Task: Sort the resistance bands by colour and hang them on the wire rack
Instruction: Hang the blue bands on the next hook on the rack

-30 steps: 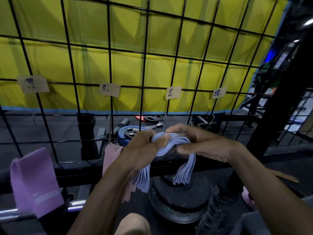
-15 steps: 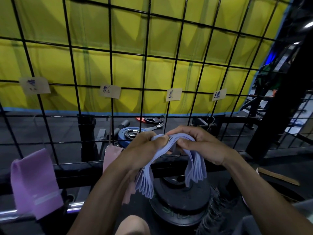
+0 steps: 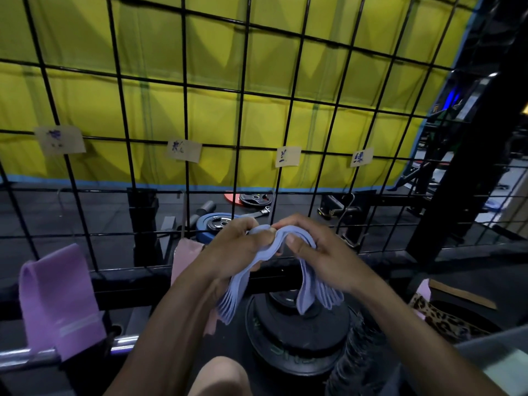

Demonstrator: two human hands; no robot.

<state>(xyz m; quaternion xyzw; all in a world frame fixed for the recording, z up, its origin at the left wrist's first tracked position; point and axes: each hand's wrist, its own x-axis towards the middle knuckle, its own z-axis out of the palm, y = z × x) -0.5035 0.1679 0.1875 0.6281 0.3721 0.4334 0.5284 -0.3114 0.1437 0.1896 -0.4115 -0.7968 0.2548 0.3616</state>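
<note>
A bundle of several blue resistance bands (image 3: 274, 247) is draped over my fingers, its two ends hanging down left (image 3: 228, 304) and right (image 3: 317, 295). My left hand (image 3: 234, 247) grips the bundle from the left and my right hand (image 3: 317, 250) pinches it from the right, just in front of the black wire rack (image 3: 245, 144). A purple band (image 3: 60, 298) hangs on the rack at lower left. A pink band (image 3: 185, 255) hangs behind my left forearm. Paper colour labels (image 3: 288, 156) are stuck along one wire.
A stack of black weight plates (image 3: 297, 338) stands below my hands. A chrome bar (image 3: 25, 358) runs along the lower left. A leopard-print band (image 3: 440, 318) lies at lower right. A thick black post (image 3: 468, 155) stands at the right. My knee (image 3: 220, 378) is at the bottom.
My hands have closed in on the top of the blue bundle and lifted it a little; the hanging ends now spread out more on both sides.
</note>
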